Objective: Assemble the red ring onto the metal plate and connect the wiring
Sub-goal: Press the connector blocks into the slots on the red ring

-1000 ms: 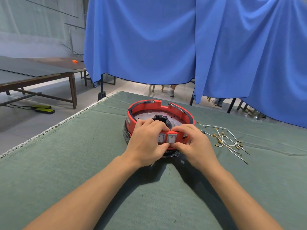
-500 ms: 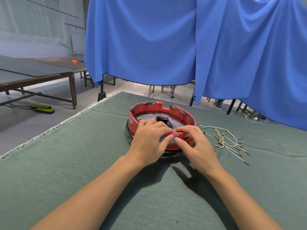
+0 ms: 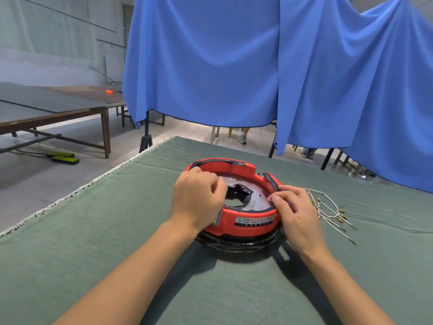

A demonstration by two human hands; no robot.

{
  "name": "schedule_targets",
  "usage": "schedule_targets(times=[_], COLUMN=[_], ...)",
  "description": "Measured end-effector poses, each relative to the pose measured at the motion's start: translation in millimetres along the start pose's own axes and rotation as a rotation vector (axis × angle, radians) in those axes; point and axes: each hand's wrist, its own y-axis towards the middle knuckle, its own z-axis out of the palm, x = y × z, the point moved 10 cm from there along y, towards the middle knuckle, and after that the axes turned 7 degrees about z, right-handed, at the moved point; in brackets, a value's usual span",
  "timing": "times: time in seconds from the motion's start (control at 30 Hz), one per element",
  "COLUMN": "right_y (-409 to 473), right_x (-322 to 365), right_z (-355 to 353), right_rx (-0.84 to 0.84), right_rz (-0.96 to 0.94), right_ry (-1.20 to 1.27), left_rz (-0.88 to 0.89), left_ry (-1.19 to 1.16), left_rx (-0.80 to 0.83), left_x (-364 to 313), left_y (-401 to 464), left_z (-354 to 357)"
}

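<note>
I am gripping the stiff red ring point(image 3: 243, 221) by its rim: left hand point(image 3: 195, 202) curling on the left side, right hand point(image 3: 296, 213) seemingly pinching the right edge. It is looking rigid, light and smooth.

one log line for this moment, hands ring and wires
left hand: curled over red ring left rim | right hand: fingers on ring right rim | metal plate: inside ring | wires: loose on cloth, unconnected

Green-clothed table point(image 3: 117, 231) under red ring point(image 3: 236, 221), loose wires point(image 3: 332, 214)
</note>
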Motion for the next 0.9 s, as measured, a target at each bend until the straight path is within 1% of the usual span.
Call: schedule_targets(times=[0.03,0.1,0.17,0.23,0.3,0.4,0.47,0.53,0.6,0.67,0.73,0.77,0.83,0.9], right_y=[1,1,-3,-5,-6,-4,-3,-2,0,4,7,9,14,23], right_x=[0,3,7,8,7,-5,-11,-16,-26,-38,-44,-44,-45,-48], right_z=[0,1,5,9,3,-8,-13,-22,-31,-38,-46,-50,-54,-55], right_rx=[0.002,-0.018,-0.021,-0.026,-0.091,-0.170,-0.196,-0.249,-0.311,-0.360,-0.418,-0.445,-0.463,-0.441], right_rz=[0.004,-0.014,-0.015,0.012,0.051,0.109,0.114,0.097,0.132,0.199,0.226,0.225,0.227,0.241], right_ry=[-0.001,-0.007,0.034,0.151,0.268,0.327,0.269,0.192,0.128,0.062,0.013,-0.002,-0.049,-0.134], left_rz=[0.065,0.168,0.175,0.157,0.153,0.168,0.219,0.248,0.264,0.292,0.304,0.321,0.348,0.393], left_ry=[0.077,0.209,0.323,0.406,0.454,0.381,0.304,0.258,0.288,0.372,0.303,0.240,0.173,0.238], left_rx=[-0.016,0.012,0.124,0.235,0.264,0.242,0.258,0.325,0.333,0.266,0.163,0.148,0.184,0.187], left_x=[-14,-43,-64,-75,-75,-60,-50,-37,-30,-39,-58,-69,-85,-90], left_y=[1,-3,-13,-25,-29,-23,-17,-12,-5,-3,-8,-14,-24,-31], left_z=[-3,3,24,45,51,47,46,44,36,27,23,28,41,49])
